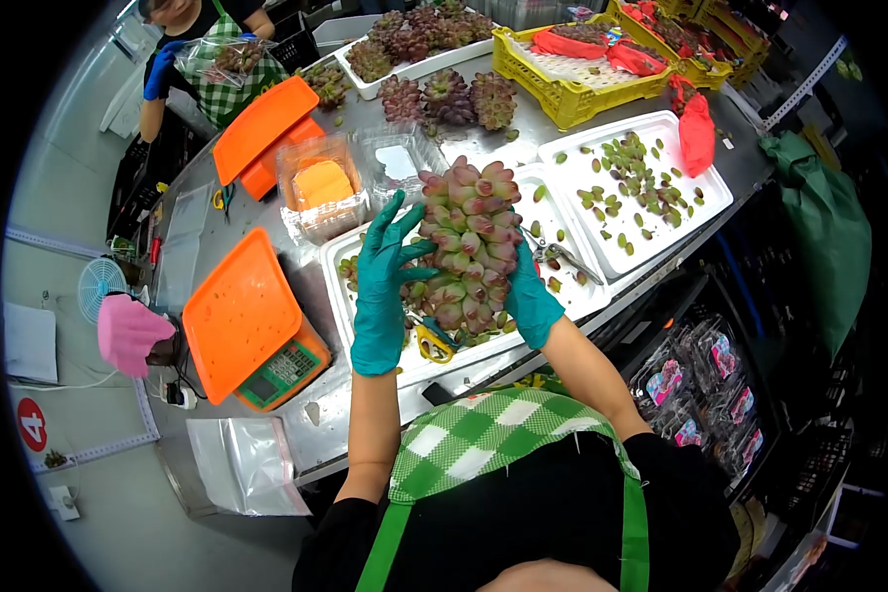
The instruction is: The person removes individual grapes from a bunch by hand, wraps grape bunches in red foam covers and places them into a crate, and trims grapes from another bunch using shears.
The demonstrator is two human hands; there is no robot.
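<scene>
A left hand and a right hand, both in teal gloves, supported a clustered rosette succulent from opposite sides, above the near white tray. The left fingers were spread, with the nearest tips at the plant's left edge; this suggested light steadying that spared the fleshy leaves. The right palm faced the right edge, but its fingers passed behind the rosettes, and their degree of closure could not be told. The tray beneath appeared positioned to catch dropped leaves. Yellow-handled scissors lay inside it on the near side, and metal pruning shears lay to the right, both presumably kept within reach. Loose leaves were spread in the right-hand white tray, likely to keep them contained. To the left, an orange-topped scale stood with its keypad side toward the near edge, probably for easy reading; the displayed value was illegible. Clear plastic boxes stood beyond the left hand, some apparently nested. The plant's base and rear were concealed, so its lower support could not be verified. Across the table, a co-worker was cut off by the upper frame edge, holding a transparent package whose contents were partly obscured by glare.
</scene>
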